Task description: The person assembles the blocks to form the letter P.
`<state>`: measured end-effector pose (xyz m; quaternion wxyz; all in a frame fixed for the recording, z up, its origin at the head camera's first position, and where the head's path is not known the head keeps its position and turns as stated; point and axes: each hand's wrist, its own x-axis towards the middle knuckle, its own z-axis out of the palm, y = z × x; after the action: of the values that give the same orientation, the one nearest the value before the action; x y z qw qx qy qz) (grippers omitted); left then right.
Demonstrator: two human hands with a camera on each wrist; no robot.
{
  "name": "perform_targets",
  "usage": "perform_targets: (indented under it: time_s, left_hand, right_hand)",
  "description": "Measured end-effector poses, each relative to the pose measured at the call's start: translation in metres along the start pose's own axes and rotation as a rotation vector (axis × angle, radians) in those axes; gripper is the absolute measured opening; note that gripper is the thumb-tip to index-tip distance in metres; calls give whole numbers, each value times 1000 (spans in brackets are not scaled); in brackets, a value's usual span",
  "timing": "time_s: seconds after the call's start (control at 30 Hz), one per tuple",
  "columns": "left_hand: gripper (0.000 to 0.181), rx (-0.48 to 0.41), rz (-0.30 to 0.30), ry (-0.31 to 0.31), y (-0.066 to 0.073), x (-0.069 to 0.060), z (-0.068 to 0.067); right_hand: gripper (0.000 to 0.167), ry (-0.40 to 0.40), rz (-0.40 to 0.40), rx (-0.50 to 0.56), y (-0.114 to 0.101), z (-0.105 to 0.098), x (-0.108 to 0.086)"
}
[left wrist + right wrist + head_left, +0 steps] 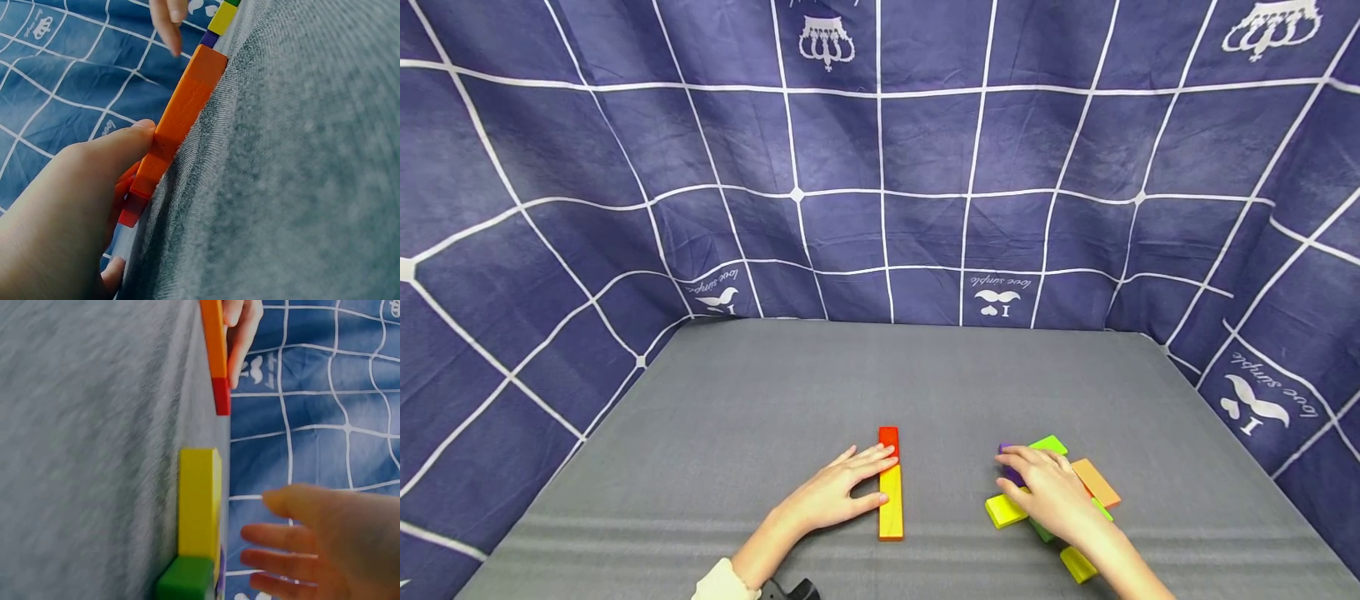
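Note:
My left hand (pixel 831 497) rests its fingertips on a red block (pixel 889 436) and a yellow-topped block (pixel 891 518) standing end to end in a line. The thumb touches the yellow-topped block's left side. From the left wrist, its side (pixel 187 100) looks orange. Over a loose pile of coloured blocks hovers my right hand (pixel 1054 492), fingers spread and holding nothing visible. Around it lie a purple block (pixel 1012 476), a light green block (pixel 1051 444), an orange block (pixel 1097 483) and a yellow block (pixel 1004 511). The palm hides part of the pile in the head view.
Another yellow block (pixel 1078 565) lies at the pile's near edge, under the right forearm. A darker green block (pixel 187 578) touches a yellow one in the right wrist view. Blue curtains (pixel 925 142) with white lines enclose the grey table (pixel 805 375) at the back and sides.

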<state>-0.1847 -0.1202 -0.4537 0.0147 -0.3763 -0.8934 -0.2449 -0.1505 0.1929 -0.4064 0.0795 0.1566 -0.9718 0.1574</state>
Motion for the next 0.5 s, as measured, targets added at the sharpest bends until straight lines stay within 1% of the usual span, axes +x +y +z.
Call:
perform_targets:
  time_s: [0.13, 0.23, 0.33, 0.5]
  left_hand:
    - [51, -5, -15, -15, 0, -1, 0]
    - [51, -4, -20, -23, 0, -1, 0]
    - [51, -11, -18, -19, 1, 0, -1]
    - [52, -14, -24, -15, 1, 0, -1]
  right_hand:
    - [28, -24, 24, -44, 5, 1, -4]
    - [27, -21, 22, -54, 5, 4, -4]
    - [26, -8, 5, -36, 2, 7, 0]
    - [26, -40, -14, 21, -10, 14, 9]
